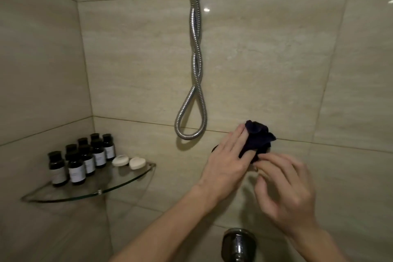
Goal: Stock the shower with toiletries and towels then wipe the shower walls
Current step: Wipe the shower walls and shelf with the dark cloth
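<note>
Nearest to you, at the bottom edge of the view, a chrome tap fitting (238, 242) stands out from the wall under your forearms. Your right hand (285, 193) is just above it, the fingers curled and half closed, the fingertips pinching the lower end of the dark cloth (258, 140). Your left hand (228, 159) lies almost flat and open, and its fingers press the same cloth against the tiled wall (276, 59). The cloth is bunched into a lump, right on the horizontal grout line; how firmly the right hand grips it is hard to tell, because this hand is a little blurred.

Further left, the glass corner shelf (119, 185) carries the dark bottles (85, 159) in a close group toward the corner, and two white soaps (129, 161) near its right end. The stocking looks done; I see no towels here.

Behind, the metal shower hose (194, 91) hangs in a twisted loop just left of the cloth.

The risks, I think: a bunched cloth wipes only a narrow strip and can slip from your fingers; a wide stroke to the left can catch the hose loop, or lower down reach the shelf and knock the soaps off its end.
</note>
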Tool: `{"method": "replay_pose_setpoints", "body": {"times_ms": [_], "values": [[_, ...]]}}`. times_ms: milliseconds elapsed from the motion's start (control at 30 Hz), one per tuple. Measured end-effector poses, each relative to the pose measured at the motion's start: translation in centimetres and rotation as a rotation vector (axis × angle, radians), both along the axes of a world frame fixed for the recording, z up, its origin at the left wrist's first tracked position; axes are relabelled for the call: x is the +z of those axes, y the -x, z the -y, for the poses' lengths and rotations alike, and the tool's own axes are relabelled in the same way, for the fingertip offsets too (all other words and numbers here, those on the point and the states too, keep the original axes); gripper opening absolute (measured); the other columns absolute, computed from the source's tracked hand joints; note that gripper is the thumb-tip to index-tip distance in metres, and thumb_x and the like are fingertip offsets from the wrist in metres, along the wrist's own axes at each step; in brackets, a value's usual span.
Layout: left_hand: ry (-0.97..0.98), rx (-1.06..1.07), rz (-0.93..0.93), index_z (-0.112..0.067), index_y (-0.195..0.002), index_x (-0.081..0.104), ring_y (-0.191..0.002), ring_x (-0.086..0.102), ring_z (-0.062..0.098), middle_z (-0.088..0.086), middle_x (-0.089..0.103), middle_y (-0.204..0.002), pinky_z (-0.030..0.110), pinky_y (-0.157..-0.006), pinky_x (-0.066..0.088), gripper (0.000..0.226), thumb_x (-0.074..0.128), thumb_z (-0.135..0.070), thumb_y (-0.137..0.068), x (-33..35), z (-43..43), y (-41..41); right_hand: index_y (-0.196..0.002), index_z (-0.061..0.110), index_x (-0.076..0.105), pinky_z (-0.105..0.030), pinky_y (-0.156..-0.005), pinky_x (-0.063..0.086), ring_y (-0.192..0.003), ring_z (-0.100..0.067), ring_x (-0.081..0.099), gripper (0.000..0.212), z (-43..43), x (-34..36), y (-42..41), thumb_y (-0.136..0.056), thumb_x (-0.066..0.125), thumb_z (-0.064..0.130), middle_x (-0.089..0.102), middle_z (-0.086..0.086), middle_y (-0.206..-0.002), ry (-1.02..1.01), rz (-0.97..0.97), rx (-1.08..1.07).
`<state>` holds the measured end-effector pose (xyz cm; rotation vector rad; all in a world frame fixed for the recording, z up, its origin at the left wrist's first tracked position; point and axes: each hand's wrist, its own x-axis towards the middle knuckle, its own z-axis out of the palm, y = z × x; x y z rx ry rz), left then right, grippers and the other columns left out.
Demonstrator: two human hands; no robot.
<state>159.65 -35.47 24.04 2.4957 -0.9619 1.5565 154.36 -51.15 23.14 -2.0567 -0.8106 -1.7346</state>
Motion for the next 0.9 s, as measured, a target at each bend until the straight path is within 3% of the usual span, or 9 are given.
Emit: {"method": "replay_pose_setpoints", "body": {"times_ms": [100, 233, 333, 433, 467, 600, 733, 800, 900], "values": [[0.131, -0.035, -0.065, -0.015, -0.116, 0.067, -0.137, 0.049, 0.025, 0.009, 0.048, -0.151, 0.034, -0.097, 0.051, 0.024, 0.057, -0.015, -0.095, 0.4, -2.2, 1.4, -0.124, 0.035, 0.06, -0.035, -0.071, 0.047, -0.081, -0.012, 0.06, 0.036, -3.7, -1.5, -0.7, -0.092, 0.062, 0.018, 0.066, -0.004, -0.1, -0.513, -0.524, 0.034], [0.189, -0.176, -0.261, -0.019, -0.125, 0.062, -0.129, 0.053, 0.023, 0.002, 0.049, -0.149, 0.035, -0.097, 0.051, 0.033, 0.057, -0.016, -0.092, 2.7, -3.4, 3.1, -0.116, 0.03, 0.066, -0.031, -0.064, 0.052, -0.07, -0.027, 0.07, 0.04, -8.0, 0.8, 0.2, -0.085, 0.068, 0.055, 0.072, -0.013, -0.092, -1.518, -1.447, 1.033], [0.099, -0.276, -0.609, -0.023, -0.14, 0.051, -0.127, 0.052, 0.022, 0.0, 0.052, -0.144, 0.036, -0.103, 0.046, 0.043, 0.059, -0.026, -0.097, 4.8, -3.7, 4.6, -0.092, 0.021, 0.083, -0.037, -0.061, 0.062, -0.08, -0.022, 0.077, 0.065, -8.3, 2.8, 0.6, -0.031, 0.098, 0.035, 0.077, -0.006, -0.102, -1.638, -1.305, 1.534], [0.044, -0.189, -0.373, -0.028, -0.141, 0.053, -0.112, 0.061, 0.02, -0.004, 0.065, -0.125, 0.037, -0.092, 0.049, 0.042, 0.054, -0.04, -0.1, 6.8, -4.7, 5.4, -0.102, 0.017, 0.08, -0.032, -0.055, 0.06, -0.07, -0.019, 0.076, 0.087, -6.9, 4.9, -0.2, -0.017, 0.097, 0.029, 0.077, -0.009, -0.101, -1.697, -1.117, 1.531], [0.099, -0.159, -0.197, -0.027, -0.136, 0.058, -0.106, 0.064, 0.02, -0.005, 0.069, -0.115, 0.038, -0.089, 0.049, 0.04, 0.053, -0.041, -0.099, 7.4, -5.3, 5.3, -0.106, 0.021, 0.076, -0.031, -0.058, 0.058, -0.066, -0.013, 0.074, 0.09, -6.3, 5.7, -0.3, -0.02, 0.1, 0.031, 0.076, -0.009, -0.102, -1.693, -1.046, 1.434], [0.606, 0.062, 0.044, -0.021, -0.135, 0.055, -0.106, 0.057, 0.02, -0.002, 0.063, -0.116, 0.04, -0.092, 0.046, 0.053, 0.059, -0.05, -0.09, 12.0, -8.1, 3.6, -0.102, 0.027, 0.067, -0.04, -0.092, 0.056, -0.084, 0.0, 0.066, 0.009, -4.7, 10.7, -1.6, -0.094, 0.069, 0.025, 0.072, 0.004, -0.104, -1.324, -0.409, 0.577], [0.76, 0.164, -0.214, -0.028, -0.124, 0.055, -0.108, 0.058, 0.017, -0.007, 0.064, -0.113, 0.041, -0.091, 0.049, 0.054, 0.064, -0.062, -0.083, 15.9, -9.7, 1.1, -0.131, 0.013, 0.062, -0.041, -0.121, 0.022, -0.14, -0.036, 0.039, 0.041, -3.9, 16.6, -6.7, -0.094, 0.058, 0.033, 0.049, -0.017, -0.144, -0.663, -0.032, -0.007], [0.758, 0.194, -0.291, -0.031, -0.103, 0.061, -0.095, 0.065, 0.016, -0.014, 0.068, -0.094, 0.038, -0.08, 0.053, 0.036, 0.064, -0.061, -0.083, 16.7, -9.8, 0.2, -0.149, 0.015, 0.045, -0.047, -0.124, 0.005, -0.15, -0.043, 0.017, 0.056, -4.3, 18.7, -8.6, -0.096, 0.055, 0.028, 0.028, -0.023, -0.16, -0.307, 0.03, -0.267], [0.683, 0.256, -0.328, -0.027, -0.09, 0.061, -0.085, 0.067, 0.02, -0.014, 0.066, -0.079, 0.036, -0.071, 0.052, 0.025, 0.059, -0.052, -0.089, 17.2, -10.0, -0.4, -0.154, 0.015, 0.037, -0.053, -0.124, 0.009, -0.149, -0.047, 0.017, 0.065, -5.0, 18.6, -9.8, -0.093, 0.058, 0.012, 0.024, -0.029, -0.159, 0.081, 0.128, -0.256]]}}
